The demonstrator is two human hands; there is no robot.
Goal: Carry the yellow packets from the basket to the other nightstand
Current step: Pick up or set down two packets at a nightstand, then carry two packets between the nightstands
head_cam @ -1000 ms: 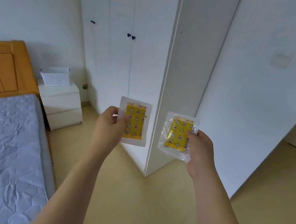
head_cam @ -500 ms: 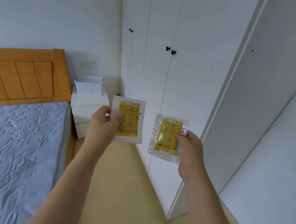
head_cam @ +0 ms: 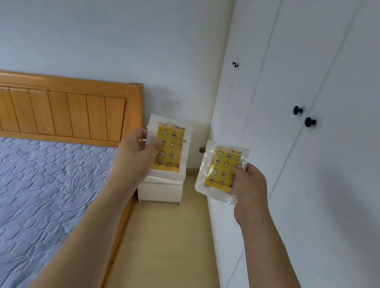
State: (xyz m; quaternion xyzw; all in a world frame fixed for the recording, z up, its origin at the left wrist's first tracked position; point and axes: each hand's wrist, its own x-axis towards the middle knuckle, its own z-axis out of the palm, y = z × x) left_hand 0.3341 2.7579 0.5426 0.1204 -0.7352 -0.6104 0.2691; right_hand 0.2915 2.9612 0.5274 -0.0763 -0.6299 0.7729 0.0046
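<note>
Each of my hands holds one yellow packet upright in front of me. My left hand pinches the left edge of a yellow packet in a clear wrapper. My right hand grips the right edge of a second yellow packet. Straight ahead, a white nightstand stands in the corner between the bed and the wardrobe. The left packet covers the nightstand's top, so the basket seen there earlier is hidden.
A bed with a blue quilted cover and a wooden headboard fills the left. White wardrobe doors with black knobs line the right. A narrow strip of beige floor runs between them toward the nightstand.
My view has swung left and moved forward along the aisle. The nightstand now sits straight ahead and nearer, behind the left packet. Both hands keep their packets.
</note>
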